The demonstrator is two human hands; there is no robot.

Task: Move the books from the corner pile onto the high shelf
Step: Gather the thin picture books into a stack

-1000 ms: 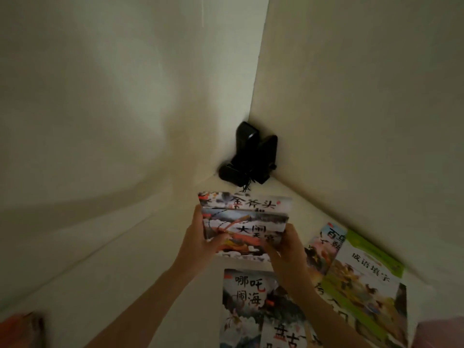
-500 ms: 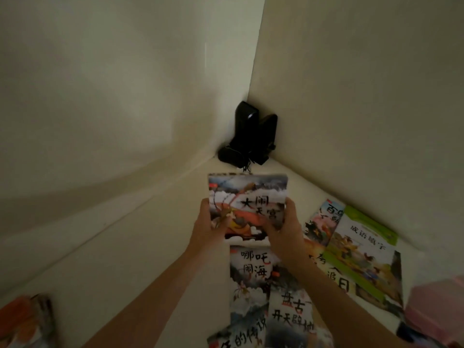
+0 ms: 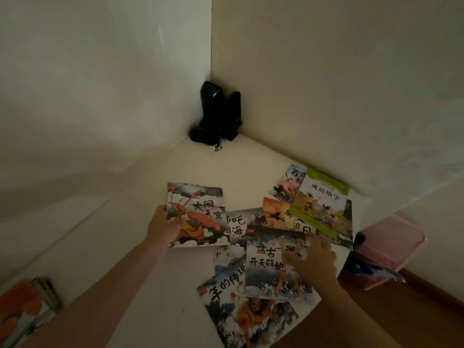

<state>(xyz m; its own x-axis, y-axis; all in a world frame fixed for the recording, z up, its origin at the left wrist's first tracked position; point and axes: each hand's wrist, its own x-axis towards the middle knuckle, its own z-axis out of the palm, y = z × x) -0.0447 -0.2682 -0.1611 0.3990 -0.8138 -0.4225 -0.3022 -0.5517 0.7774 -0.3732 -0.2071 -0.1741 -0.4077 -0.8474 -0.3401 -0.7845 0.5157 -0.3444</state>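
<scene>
Readable titles first: the book (image 3: 198,214) gripped by the left hand (image 3: 160,226) read 大闹天宫, with a monkey figure in orange-red on grey clouds. At 3 o'clock of it, partly covered, a book (image 3: 236,226) showed 哪吒 / 海. At centre lay the 盘古开天辟地 book (image 3: 266,264), a grey stormy cover with a red tag at its top left. At 6 o'clock, a book (image 3: 226,285) read 年的传说 along a diagonal, with an orange beast below. At 2 o'clock, the green-edged book (image 3: 322,204) read 成语填字; under it an orange book (image 3: 276,213) showed 追日, and at 1 o'clock a book (image 3: 288,184) showed 百鸟, rest hidden.

Left hand held the 大闹天宫 book at its left edge, thumb on the cover; whether it lay flat or was lifted could not be told. Right hand (image 3: 313,259) was spread loose, fingers (image 3: 288,249) on the 盘古 cover, gripping nothing. Hands were well apart.

All books lay flat and overlapping in a loose fan on a cream shelf surface (image 3: 150,285) set into a room corner. Cream walls (image 3: 326,84) met at 12 o'clock; dim light. Two black speakers (image 3: 218,111) with a tangle of cable stood in the corner. A blurred stack of books (image 3: 22,312) sat at 8 o'clock. A pink object (image 3: 391,242) and a brown floor (image 3: 414,310) showed at 4 o'clock.
</scene>
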